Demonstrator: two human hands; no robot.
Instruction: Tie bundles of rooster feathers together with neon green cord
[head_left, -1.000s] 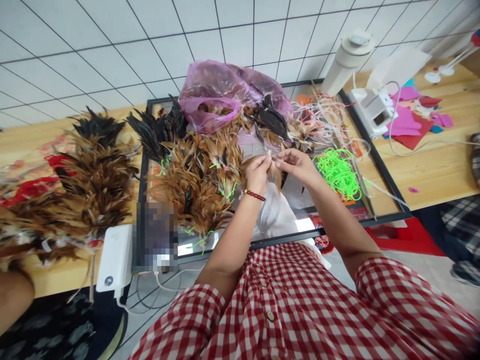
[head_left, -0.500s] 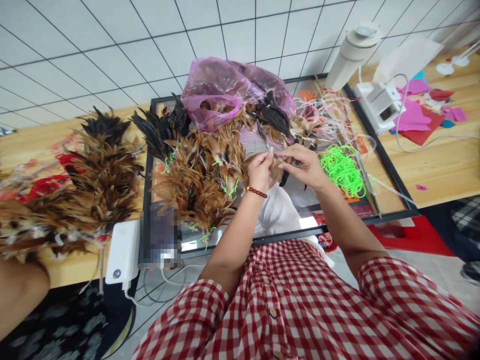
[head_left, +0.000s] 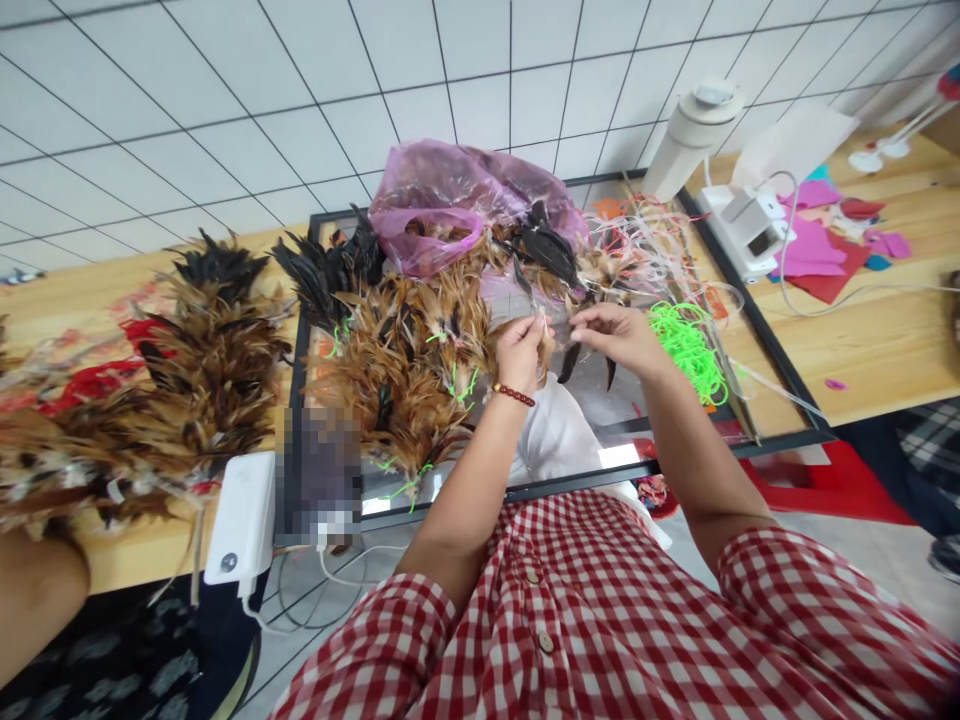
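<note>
My left hand (head_left: 520, 355), with a beaded bracelet on its wrist, pinches a small bunch of brown feathers (head_left: 546, 360) by the pale quill ends over the framed glass tray. Close by on its right, my right hand (head_left: 619, 338) has thumb and fingertips drawn together; what they hold, if anything, is too small to make out. Tied brown feather bundles (head_left: 405, 365) with green string lie left of my hands. Dark feathers (head_left: 547, 245) rest just beyond, by a pink plastic bag (head_left: 427, 225). A heap of green string (head_left: 688, 350) sits beside my right forearm.
More feather bundles (head_left: 225, 350) cover the wooden table at left, near a co-worker's arm (head_left: 37, 590). A white power bank (head_left: 241, 520) stands by the tray's black frame (head_left: 780, 340). At the back right are a white bottle (head_left: 694, 135), a power strip (head_left: 739, 230) and coloured scraps (head_left: 821, 250).
My right hand has moved a little to the right, away from my left hand, widening the gap between them. The left still pinches the feathers. The whole view has shifted slightly.
</note>
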